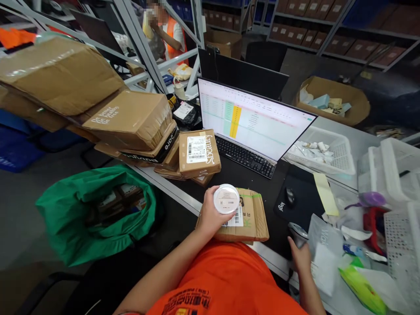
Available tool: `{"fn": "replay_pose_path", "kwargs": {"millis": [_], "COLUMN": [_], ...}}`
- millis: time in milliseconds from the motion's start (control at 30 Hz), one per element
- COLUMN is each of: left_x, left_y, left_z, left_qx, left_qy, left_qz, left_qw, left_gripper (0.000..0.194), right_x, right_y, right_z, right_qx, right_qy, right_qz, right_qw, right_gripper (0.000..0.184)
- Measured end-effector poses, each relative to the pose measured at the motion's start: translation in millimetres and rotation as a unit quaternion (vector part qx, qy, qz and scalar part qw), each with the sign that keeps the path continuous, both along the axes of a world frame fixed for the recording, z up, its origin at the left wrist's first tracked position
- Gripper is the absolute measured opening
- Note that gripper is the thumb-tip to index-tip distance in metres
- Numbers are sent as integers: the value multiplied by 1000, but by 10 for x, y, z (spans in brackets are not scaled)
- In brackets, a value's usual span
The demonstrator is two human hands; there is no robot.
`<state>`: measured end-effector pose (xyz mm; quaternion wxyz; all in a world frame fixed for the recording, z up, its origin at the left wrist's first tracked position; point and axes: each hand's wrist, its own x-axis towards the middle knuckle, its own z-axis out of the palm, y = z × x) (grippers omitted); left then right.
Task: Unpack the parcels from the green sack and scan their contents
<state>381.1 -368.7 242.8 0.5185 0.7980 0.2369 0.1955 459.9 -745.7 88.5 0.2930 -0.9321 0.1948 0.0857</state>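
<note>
My left hand [210, 212] is closed around a small round white jar [226, 198], its labelled bottom facing up. It hovers over a brown cardboard parcel [254, 218] with a shipping label lying at the desk's near edge. My right hand [300, 256] grips a grey handheld barcode scanner [297, 232] just right of that parcel, near a black mouse pad [300, 197].
A monitor [252, 120] and black keyboard [244, 156] stand behind the parcel. Several brown boxes [131, 120] are stacked at left. A green bag [82, 210] of parcels sits on the floor. White baskets [390, 170] and packaging crowd the right. A person in an orange vest [172, 35] works behind the rack.
</note>
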Motion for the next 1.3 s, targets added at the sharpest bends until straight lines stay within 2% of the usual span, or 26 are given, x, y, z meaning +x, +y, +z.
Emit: {"fn": "replay_pose_path", "kwargs": {"millis": [100, 167, 200, 267, 333, 400, 467, 533, 600, 700, 800, 833, 900, 933, 1000, 1067, 1133, 1167, 1233, 1300], "left_x": [-15, -21, -22, -21, -17, -14, -16, -23, -33, -44, -54, -57, -57, -54, -41, -24, -9, -4, 1, 4], "left_y": [-43, -75, -91, -126, -162, -195, -216, -222, -217, -203, -189, -180, -151, -130, -77, -25, 10, 16, 3, -43], "left_z": [-6, 1, 4, 5, -2, -11, -17, -19, -20, -16, 20, 39, 73, 84, 79, 43, -4, -22, -30, 6], "left_qx": [55, 93, 111, 141, 164, 186, 203, 211, 209, 191, 156, 140, 101, 79, 20, -65, -159, -204, -289, -377], "left_qy": [-17, -23, -23, -21, -21, -32, -50, -60, -58, -45, -36, -36, -38, -40, -39, -32, -33, -36, -43, -41], "left_qz": [-22, -28, -31, -35, -34, -35, -44, -54, -54, -44, -39, -35, -15, -2, 6, -14, -38, -41, -41, -48], "left_qw": [998, 995, 993, 989, 986, 981, 977, 974, 975, 980, 986, 989, 994, 996, 999, 997, 986, 978, 956, 924], "left_gripper": [86, 83, 81, 80, 80, 80, 78, 77, 78, 80, 80, 81, 84, 86, 89, 88, 84, 83, 84, 86], "right_x": [144, 175, 141, -19, -241, -430, -536, -574, -569, -472, -207, -90, 141, 235, 354, 385, 365, 347, 299, 221], "right_y": [23, 119, 197, 422, 718, 1022, 1255, 1368, 1361, 1188, 915, 821, 655, 590, 501, 459, 452, 465, 549, 750], "right_z": [67, 285, 457, 912, 1440, 1915, 2233, 2356, 2314, 2035, 1546, 1343, 915, 711, 371, 166, 120, 157, 351, 675], "right_qx": [116, 166, 196, 265, 314, 319, 312, 313, 326, 359, 343, 313, 203, 158, 114, 99, 74, 51, -7, -21], "right_qy": [98, 113, 112, 96, 89, 106, 122, 133, 129, 94, 69, 67, 44, 68, 109, 127, 126, 113, 18, -135], "right_qz": [-28, -36, -25, 32, 137, 227, 296, 335, 328, 264, 192, 160, 65, 47, 37, 42, 43, 41, 39, 72], "right_qw": [988, 979, 974, 959, 935, 914, 894, 879, 877, 890, 917, 934, 976, 984, 987, 986, 988, 991, 999, 988], "right_gripper": [38, 35, 38, 48, 55, 50, 41, 35, 39, 54, 57, 55, 48, 44, 37, 29, 28, 33, 53, 70]}}
